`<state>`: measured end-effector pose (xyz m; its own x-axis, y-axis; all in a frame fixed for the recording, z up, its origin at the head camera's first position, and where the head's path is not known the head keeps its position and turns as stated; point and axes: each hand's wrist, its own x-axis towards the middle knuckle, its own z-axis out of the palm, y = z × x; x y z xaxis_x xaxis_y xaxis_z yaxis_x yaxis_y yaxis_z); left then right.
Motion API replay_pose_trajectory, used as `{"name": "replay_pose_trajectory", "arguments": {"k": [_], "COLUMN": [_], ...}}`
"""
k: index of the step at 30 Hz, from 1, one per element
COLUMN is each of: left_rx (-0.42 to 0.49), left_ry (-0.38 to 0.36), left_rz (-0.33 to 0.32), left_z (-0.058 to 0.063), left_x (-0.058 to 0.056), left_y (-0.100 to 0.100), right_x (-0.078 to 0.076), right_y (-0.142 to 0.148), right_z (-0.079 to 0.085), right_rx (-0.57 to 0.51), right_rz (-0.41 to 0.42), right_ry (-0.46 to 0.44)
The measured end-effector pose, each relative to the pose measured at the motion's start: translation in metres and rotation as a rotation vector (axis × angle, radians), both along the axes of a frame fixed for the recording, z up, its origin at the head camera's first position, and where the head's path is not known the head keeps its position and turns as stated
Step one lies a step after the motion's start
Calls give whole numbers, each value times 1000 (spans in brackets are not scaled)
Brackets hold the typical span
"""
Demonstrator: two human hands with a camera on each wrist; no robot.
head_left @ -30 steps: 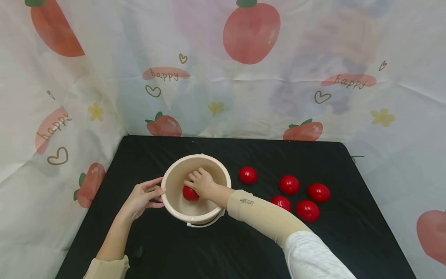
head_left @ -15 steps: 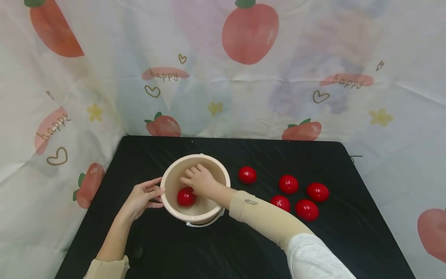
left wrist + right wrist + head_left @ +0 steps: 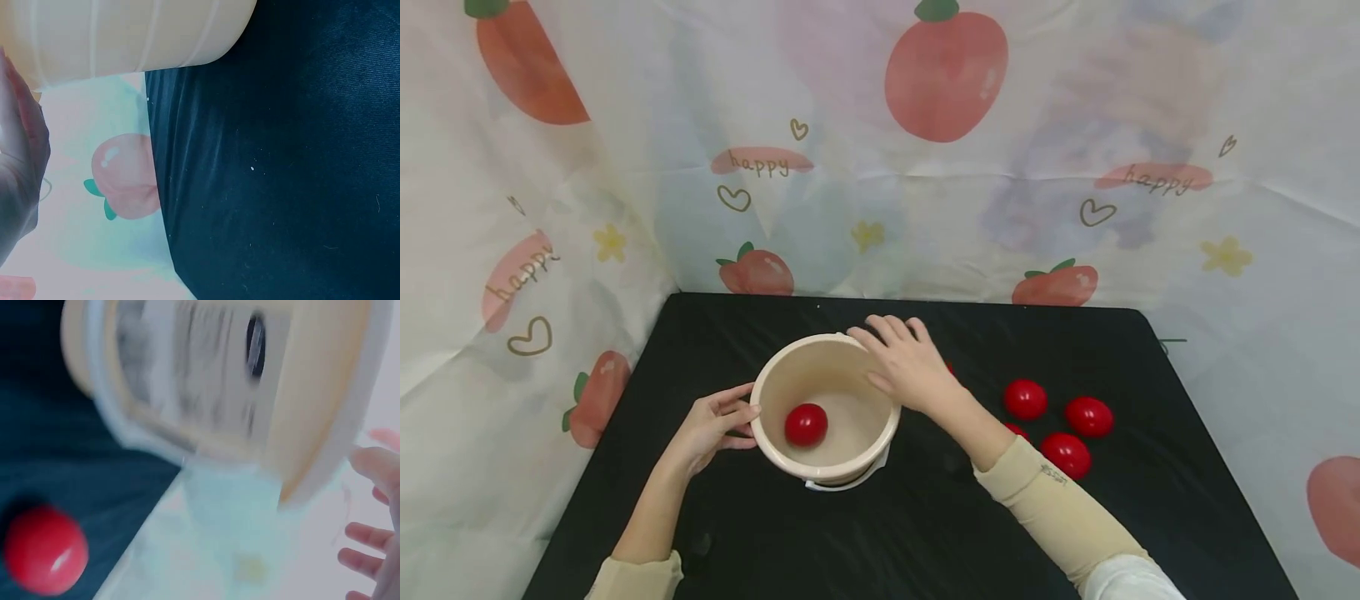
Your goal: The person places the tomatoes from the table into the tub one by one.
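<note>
A cream plastic bucket (image 3: 851, 454) stands on the black table with its mouth toward the head camera. One shiny red ball (image 3: 806, 425) lies at its bottom. My left hand (image 3: 715, 429) grips the bucket's left side at the rim; in the left wrist view its fingers (image 3: 28, 119) lie along the ribbed outer wall. With fingers spread and nothing in them, my right hand (image 3: 913, 367) is over the bucket's right rim. In the right wrist view, its fingertips (image 3: 369, 550) appear beside the blurred rim, and a printed label (image 3: 212, 369) shows on the bucket.
Several more red balls (image 3: 1026, 399) lie on the table (image 3: 865, 550) right of the bucket, two partly hidden by my right hand and arm. A white handle (image 3: 850, 485) hangs at the bucket's near side. A fruit-printed cloth (image 3: 940, 208) rises behind and beside the table.
My right hand let go of the red ball inside the bucket, then rose out toward the right rim. The ball settled left on the bottom. My left hand stayed on the bucket.
</note>
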<state>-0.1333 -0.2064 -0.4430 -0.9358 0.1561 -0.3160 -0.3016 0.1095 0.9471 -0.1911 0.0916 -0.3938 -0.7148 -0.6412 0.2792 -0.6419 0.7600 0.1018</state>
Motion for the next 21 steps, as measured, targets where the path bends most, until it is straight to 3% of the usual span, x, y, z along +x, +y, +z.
{"name": "replay_pose_trajectory", "arguments": {"k": [4, 11, 16, 21], "left_rx": [2, 3, 8, -1], "left_ry": [-3, -1, -5, -2], "left_rz": [2, 1, 4, -1], "left_z": [0, 0, 2, 2], "left_x": [0, 0, 0, 1], "left_y": [0, 0, 0, 0], "right_x": [-2, -2, 11, 26], "right_y": [48, 139, 194, 234], "right_z": [-1, -26, -44, -62], "right_rx": [-85, -149, -189, -202], "right_rz": [-127, -379, -533, -624], "right_ry": [-54, -155, -229, -287]}}
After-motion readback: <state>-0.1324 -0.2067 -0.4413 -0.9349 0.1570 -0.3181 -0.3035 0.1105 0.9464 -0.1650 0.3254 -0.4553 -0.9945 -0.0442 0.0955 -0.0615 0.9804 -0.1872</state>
